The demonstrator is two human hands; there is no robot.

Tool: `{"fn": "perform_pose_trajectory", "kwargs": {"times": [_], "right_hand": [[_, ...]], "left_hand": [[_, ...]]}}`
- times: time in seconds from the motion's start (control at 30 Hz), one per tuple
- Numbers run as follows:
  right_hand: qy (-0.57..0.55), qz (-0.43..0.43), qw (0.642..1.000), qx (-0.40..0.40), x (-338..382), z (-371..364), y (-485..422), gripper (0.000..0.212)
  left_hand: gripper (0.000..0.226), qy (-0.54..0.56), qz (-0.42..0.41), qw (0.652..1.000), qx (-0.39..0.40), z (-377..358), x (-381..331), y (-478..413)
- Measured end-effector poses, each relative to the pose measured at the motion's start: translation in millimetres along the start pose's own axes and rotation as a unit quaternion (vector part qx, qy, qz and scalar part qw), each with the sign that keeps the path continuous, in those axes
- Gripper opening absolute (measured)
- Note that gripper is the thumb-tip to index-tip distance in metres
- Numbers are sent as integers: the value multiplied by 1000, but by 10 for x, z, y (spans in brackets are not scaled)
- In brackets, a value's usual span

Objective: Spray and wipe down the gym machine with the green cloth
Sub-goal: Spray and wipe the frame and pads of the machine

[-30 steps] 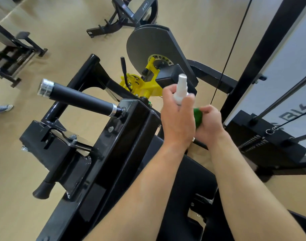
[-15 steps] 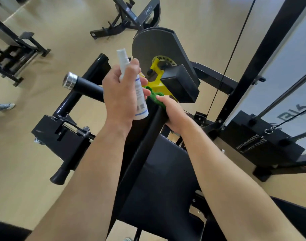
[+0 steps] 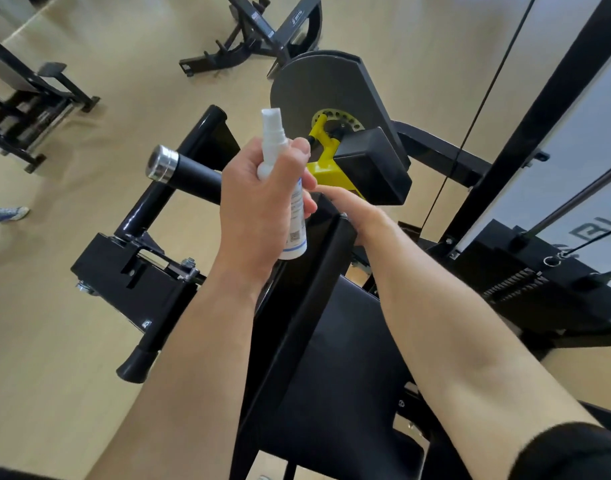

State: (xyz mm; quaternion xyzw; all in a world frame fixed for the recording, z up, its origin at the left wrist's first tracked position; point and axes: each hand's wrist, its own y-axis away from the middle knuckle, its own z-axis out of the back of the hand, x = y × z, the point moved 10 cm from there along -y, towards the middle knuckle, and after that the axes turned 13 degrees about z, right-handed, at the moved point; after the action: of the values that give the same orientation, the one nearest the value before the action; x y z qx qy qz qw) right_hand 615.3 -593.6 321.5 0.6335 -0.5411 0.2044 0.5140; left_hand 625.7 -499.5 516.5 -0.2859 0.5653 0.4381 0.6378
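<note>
My left hand [image 3: 255,209] grips a white spray bottle [image 3: 296,233] upright, nozzle up, above the black beam [image 3: 307,289] of the gym machine. My right hand [image 3: 356,209] lies over the beam's top end, just below the yellow adjuster [image 3: 326,164]. Its fingertips are hidden behind the bottle and my left hand. The green cloth is not visible. A black handle with a chrome end [image 3: 179,168] sticks out to the left, behind my left hand.
A grey disc guard [image 3: 318,84] stands behind the adjuster, and a black pad [image 3: 349,375] lies under my forearms. A cable and frame post [image 3: 539,116] rise at right. Other machines [image 3: 262,32] stand on the tan floor. Someone's shoe [image 3: 6,213] shows at far left.
My left hand carried the bottle from the right side up and leftward over the beam. My right hand slid onto the beam's top, and the green cloth went out of sight.
</note>
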Motion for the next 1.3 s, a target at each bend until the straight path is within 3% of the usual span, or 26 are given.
{"fn": "perform_pose_trajectory", "kwargs": {"times": [0.1,0.2,0.37,0.47,0.57,0.67,0.83,0.97,1.07,1.13,1.2,1.3], "right_hand": [[-144,55,988,-16,-201,41,108,31],[-246,135,960,-23,-288,138,229,43],[-294,283,909,-87,-296,346,499,44],[-287,260,916,-105,-183,291,405,49],[-258,162,947,-105,-144,109,145,38],[-296,110,942,-114,-364,51,8,38],[-447,134,877,-113,-724,-111,240,53],[-464,216,846,-151,-704,67,454,53],[-355,280,873,-185,-273,324,476,58],[-307,267,898,-168,-79,286,379,67],[-313,219,914,-136,-153,115,334,81],[-380,184,894,-148,-507,-32,341,67]], "left_hand": [[15,6,7,1000,6,45,29,27],[17,26,15,1000,7,78,69,40],[18,55,26,998,21,63,103,58],[17,56,22,998,31,49,108,93],[15,40,21,999,19,83,134,116],[14,25,28,999,1,114,184,115],[14,28,35,999,-5,80,224,84],[15,35,36,999,-4,53,205,45],[15,29,31,999,2,47,191,65],[16,28,31,999,1,45,195,92],[15,32,32,999,0,35,197,136],[14,38,33,999,7,9,204,221]]}}
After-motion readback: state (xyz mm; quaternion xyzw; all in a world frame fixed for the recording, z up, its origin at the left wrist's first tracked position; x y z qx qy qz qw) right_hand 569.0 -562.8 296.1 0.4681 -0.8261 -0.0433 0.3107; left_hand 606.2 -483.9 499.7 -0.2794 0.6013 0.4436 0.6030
